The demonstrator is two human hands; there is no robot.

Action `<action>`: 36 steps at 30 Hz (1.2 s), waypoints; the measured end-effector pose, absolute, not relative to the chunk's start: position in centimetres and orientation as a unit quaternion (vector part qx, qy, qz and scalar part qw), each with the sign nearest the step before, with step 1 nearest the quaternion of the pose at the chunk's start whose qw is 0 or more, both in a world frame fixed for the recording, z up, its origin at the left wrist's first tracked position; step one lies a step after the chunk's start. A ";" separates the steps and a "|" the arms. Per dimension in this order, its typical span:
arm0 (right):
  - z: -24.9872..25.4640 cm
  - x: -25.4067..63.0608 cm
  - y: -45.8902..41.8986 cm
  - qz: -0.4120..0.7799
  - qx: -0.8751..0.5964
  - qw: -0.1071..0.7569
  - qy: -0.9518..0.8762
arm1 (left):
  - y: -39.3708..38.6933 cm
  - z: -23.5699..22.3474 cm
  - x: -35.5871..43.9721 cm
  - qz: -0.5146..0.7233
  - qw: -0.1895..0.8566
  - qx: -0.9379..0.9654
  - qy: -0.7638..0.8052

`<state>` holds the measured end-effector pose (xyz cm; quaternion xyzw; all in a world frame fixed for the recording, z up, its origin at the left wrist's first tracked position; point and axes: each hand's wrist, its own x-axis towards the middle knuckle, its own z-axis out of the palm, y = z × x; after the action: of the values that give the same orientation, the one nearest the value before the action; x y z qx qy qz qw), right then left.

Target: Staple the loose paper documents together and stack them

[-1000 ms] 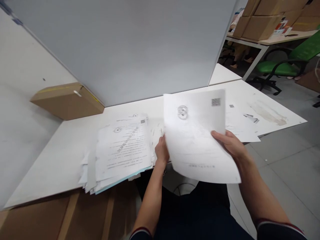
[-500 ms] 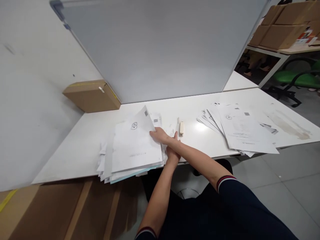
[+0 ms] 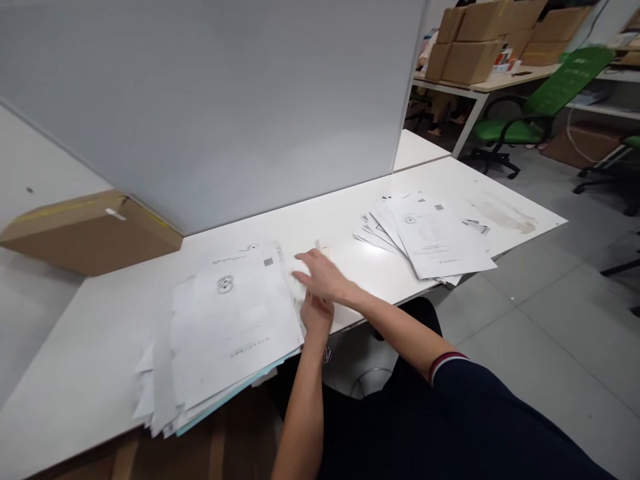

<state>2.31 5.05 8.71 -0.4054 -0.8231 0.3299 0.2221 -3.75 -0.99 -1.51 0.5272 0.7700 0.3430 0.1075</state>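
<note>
A thick stack of printed papers (image 3: 235, 333) lies on the left of the desk, its top sheet bearing a round emblem and a square code. Just right of its edge, my right hand (image 3: 323, 275) hovers with thumb and fingers apart, holding nothing. Beneath it, my left hand (image 3: 317, 319) is close to the desk's front edge; its fingers are mostly hidden by the right hand. A small cream-coloured object like a stapler (image 3: 325, 251) shows partly behind the right hand.
A fanned pile of printed sheets (image 3: 435, 240) lies on the right of the white desk (image 3: 345, 213), beside paper scraps (image 3: 475, 227). A grey board (image 3: 240, 100) stands along the back. A cardboard box (image 3: 95, 230) is at left, and a green chair (image 3: 520, 127) stands beyond.
My right hand has let go of the top sheet's lifted corner, and the sheet now lies flatter on the stack. The view has turned to the right.
</note>
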 end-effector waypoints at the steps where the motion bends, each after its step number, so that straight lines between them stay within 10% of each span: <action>1: 8.5 4.8 5.8 0.318 -0.422 0.237 -0.816 | -1.1 -1.4 -3.7 0.335 0.097 0.529 0.773; 5: 6.6 15.7 8.3 0.157 -0.604 0.270 -0.733 | -1.4 -0.8 -3.5 0.326 0.079 0.533 0.776; 12: 3.5 24.1 7.1 0.124 -0.721 0.074 -0.678 | -1.2 -1.0 -3.5 0.343 0.063 0.535 0.770; 24: 3.9 26.4 6.4 0.082 -0.722 0.142 -0.673 | -1.7 -1.7 -3.5 0.457 0.076 0.515 0.721; 32: 3.9 21.1 0.4 0.035 -0.486 0.338 -0.805 | -1.6 1.3 0.5 0.572 0.636 0.209 0.474; 36: 2.4 18.4 -1.7 0.074 -0.424 0.322 -0.843 | -0.8 2.2 0.5 0.574 0.673 0.174 0.433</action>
<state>18.40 -1.66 2.41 -0.4238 -0.8434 0.0737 0.3218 0.49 -0.77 2.22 0.1737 0.4329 0.5738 0.6732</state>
